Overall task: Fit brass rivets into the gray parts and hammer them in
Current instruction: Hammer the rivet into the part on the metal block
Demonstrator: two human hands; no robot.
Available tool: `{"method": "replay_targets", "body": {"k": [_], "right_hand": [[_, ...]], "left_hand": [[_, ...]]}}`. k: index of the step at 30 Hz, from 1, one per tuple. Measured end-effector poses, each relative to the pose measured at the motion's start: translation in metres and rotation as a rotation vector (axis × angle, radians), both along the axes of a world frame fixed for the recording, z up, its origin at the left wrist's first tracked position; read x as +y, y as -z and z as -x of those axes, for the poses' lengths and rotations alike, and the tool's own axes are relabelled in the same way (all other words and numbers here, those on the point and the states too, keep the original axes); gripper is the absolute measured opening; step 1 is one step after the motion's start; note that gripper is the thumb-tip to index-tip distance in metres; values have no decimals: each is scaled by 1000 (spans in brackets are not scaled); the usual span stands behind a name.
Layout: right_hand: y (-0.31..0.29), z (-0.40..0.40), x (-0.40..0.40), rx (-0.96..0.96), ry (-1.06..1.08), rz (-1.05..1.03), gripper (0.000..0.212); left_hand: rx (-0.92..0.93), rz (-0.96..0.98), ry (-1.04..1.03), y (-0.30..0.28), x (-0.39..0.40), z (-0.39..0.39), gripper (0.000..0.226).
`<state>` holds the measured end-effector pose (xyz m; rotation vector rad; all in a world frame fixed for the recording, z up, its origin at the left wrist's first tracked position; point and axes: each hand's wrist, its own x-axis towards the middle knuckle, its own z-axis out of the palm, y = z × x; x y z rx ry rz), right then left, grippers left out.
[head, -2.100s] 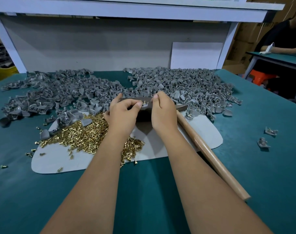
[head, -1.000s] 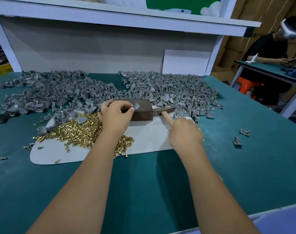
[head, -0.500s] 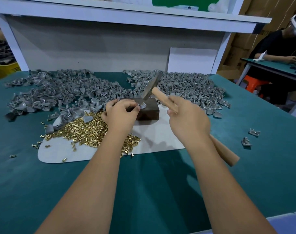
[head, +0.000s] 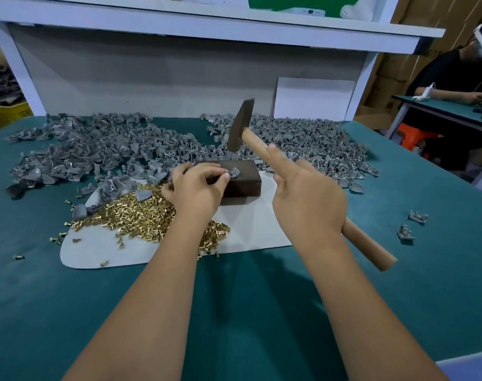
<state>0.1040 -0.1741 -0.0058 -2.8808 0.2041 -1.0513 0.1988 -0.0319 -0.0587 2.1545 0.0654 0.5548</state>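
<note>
My left hand (head: 197,188) pinches a small gray part (head: 233,171) on top of a dark metal block (head: 244,178). My right hand (head: 307,199) grips the wooden handle of a hammer (head: 255,143), index finger stretched along it. The dark hammer head (head: 240,125) hangs a little above the block and the part. A heap of brass rivets (head: 135,215) lies on a gray mat (head: 251,226) under my left wrist.
Large piles of gray parts (head: 97,149) and more gray parts (head: 311,141) cover the back of the green table (head: 234,312). Two loose gray parts (head: 410,224) lie at the right. A white shelf frame (head: 207,20) stands behind. Another person (head: 454,78) sits far right.
My right hand left the gray part, took the hammer from the table and raised its head above the block. My left hand stayed pinching the part on the block.
</note>
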Motion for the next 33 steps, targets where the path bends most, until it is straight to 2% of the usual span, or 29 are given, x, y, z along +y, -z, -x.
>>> {"method": "replay_targets", "body": {"k": [3, 9, 12, 14, 17, 21, 27, 33], "right_hand": [[-3, 1, 0, 128, -33, 21, 54], [-16, 2, -1, -48, 45, -22, 57], [-8, 7, 2, 102, -11, 62, 57], [-8, 8, 3, 135, -34, 74, 58], [-17, 8, 4, 6, -8, 43, 58], [-24, 10, 4, -185, 22, -16, 55], [-6, 11, 7, 74, -44, 122, 68], [-18, 6, 5, -85, 40, 23, 60]], "left_hand": [[14, -3, 13, 1, 1, -1, 9], [18, -38, -12, 2, 0, -2, 11], [16, 8, 10, 2, 1, 0, 8], [27, 10, 7, 1, 0, 0, 8], [28, -56, -16, 0, 0, 0, 12], [-4, -39, 27, 4, 2, 0, 15], [18, -22, -4, 4, 1, -4, 11], [25, -70, -2, 4, 1, -5, 14]]}}
